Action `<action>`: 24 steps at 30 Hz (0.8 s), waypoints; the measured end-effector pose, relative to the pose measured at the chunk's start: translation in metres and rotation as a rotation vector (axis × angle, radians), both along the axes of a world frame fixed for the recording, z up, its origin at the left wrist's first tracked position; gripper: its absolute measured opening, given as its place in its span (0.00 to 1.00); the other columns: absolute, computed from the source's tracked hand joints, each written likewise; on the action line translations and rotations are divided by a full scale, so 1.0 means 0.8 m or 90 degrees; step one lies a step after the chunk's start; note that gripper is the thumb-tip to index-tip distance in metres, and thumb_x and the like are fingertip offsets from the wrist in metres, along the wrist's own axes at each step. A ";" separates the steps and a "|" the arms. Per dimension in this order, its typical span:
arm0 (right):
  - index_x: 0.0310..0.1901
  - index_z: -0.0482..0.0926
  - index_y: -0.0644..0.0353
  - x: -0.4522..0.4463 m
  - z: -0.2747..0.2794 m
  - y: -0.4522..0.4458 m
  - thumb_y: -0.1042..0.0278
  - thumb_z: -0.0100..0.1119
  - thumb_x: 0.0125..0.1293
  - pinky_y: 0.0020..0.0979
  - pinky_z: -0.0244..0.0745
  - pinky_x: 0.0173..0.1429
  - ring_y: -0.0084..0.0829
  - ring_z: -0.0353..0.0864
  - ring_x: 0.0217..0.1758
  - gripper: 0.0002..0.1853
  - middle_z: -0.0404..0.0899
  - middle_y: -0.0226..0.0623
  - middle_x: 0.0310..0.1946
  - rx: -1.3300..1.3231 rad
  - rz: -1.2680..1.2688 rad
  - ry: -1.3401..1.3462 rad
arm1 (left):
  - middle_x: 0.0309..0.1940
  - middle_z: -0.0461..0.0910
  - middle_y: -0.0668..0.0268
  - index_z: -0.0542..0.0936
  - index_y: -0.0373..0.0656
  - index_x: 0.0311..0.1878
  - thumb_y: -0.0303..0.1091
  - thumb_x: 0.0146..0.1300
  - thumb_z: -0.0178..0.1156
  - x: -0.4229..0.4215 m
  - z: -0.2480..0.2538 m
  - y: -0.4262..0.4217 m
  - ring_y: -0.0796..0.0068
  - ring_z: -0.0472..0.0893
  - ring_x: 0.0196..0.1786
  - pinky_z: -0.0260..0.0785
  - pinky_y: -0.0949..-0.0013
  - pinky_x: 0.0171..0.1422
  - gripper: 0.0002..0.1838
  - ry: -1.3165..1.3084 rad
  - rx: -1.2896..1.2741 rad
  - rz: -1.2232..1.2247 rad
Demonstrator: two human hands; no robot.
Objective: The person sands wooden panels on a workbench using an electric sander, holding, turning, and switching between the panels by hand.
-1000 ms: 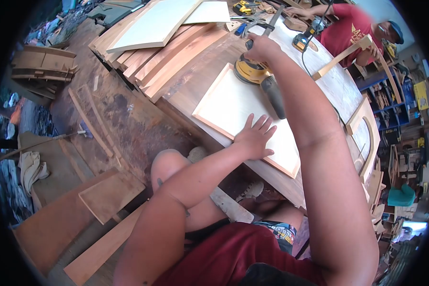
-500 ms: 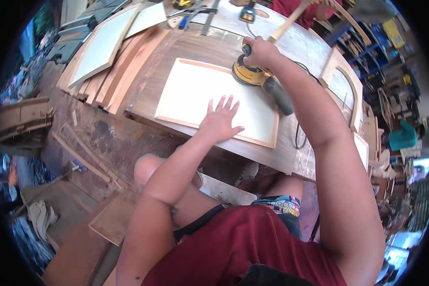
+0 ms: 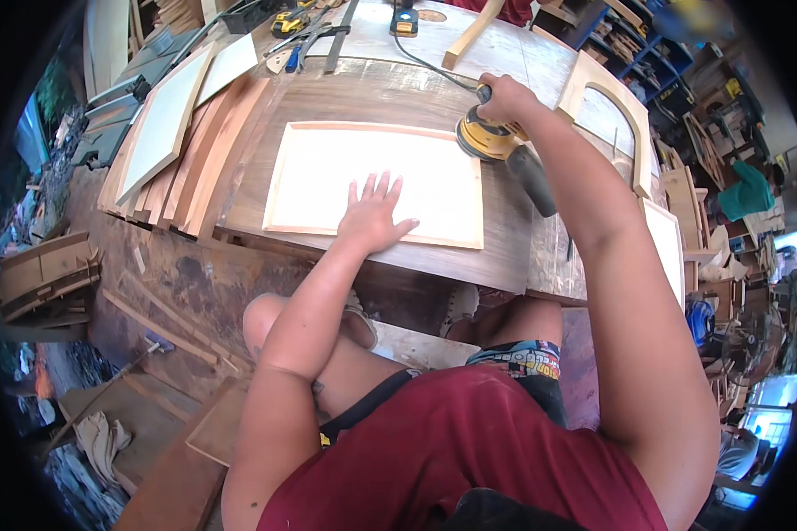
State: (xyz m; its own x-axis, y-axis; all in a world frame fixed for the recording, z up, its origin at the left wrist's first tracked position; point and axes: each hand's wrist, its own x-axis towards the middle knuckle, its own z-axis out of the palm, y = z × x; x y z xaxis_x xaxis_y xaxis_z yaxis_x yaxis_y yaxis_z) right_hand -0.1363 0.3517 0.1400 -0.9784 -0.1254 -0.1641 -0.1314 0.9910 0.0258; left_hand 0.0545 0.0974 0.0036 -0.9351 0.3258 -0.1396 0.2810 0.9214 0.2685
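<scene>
My left hand point(image 3: 371, 219) lies flat with fingers spread on a white panel point(image 3: 434, 190) edged with thin pale wood strips. The palm rests over the strip nearest me. My right hand point(image 3: 508, 99) is wrapped round the top of a yellow and black orbital sander point(image 3: 484, 137). The sander sits at the panel's far right corner, its round pad overlapping the edging there. A black dust canister point(image 3: 533, 180) sticks out from the sander toward me. Both hands are over a brown wooden tabletop point(image 3: 390, 88).
Stacked boards point(image 3: 230, 146) and another framed white panel point(image 3: 164, 124) lie at left. Clamps point(image 3: 314, 40), a yellow power tool point(image 3: 290, 23) and a battery tool point(image 3: 405, 21) are at the back. An arched wooden piece point(image 3: 638, 133) stands at right. A cord point(image 3: 434, 66) runs to the sander.
The sander has moved rightward along the panel's far edge to its corner. My left hand keeps its place on the panel. The whole view has shifted.
</scene>
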 end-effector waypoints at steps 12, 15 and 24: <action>0.59 0.78 0.46 0.136 -0.006 0.022 0.56 0.71 0.53 0.45 0.79 0.60 0.51 0.82 0.57 0.28 0.79 0.49 0.52 -0.061 0.120 0.056 | 0.85 0.46 0.51 0.54 0.45 0.84 0.68 0.70 0.52 -0.005 -0.012 0.007 0.51 0.43 0.87 0.31 0.41 0.87 0.50 0.025 -0.041 0.004; 0.57 0.78 0.46 0.178 -0.004 0.020 0.57 0.72 0.54 0.46 0.79 0.60 0.51 0.81 0.57 0.27 0.78 0.48 0.51 -0.074 0.118 0.063 | 0.86 0.45 0.51 0.52 0.46 0.85 0.66 0.70 0.54 -0.004 -0.009 0.008 0.51 0.43 0.87 0.31 0.41 0.87 0.50 0.008 -0.049 0.011; 0.54 0.78 0.47 0.262 -0.006 0.033 0.60 0.73 0.52 0.47 0.80 0.58 0.50 0.80 0.56 0.26 0.76 0.45 0.50 -0.109 0.112 0.048 | 0.86 0.44 0.52 0.53 0.47 0.85 0.66 0.70 0.54 -0.005 -0.010 0.009 0.53 0.42 0.88 0.32 0.42 0.87 0.49 0.024 -0.049 0.022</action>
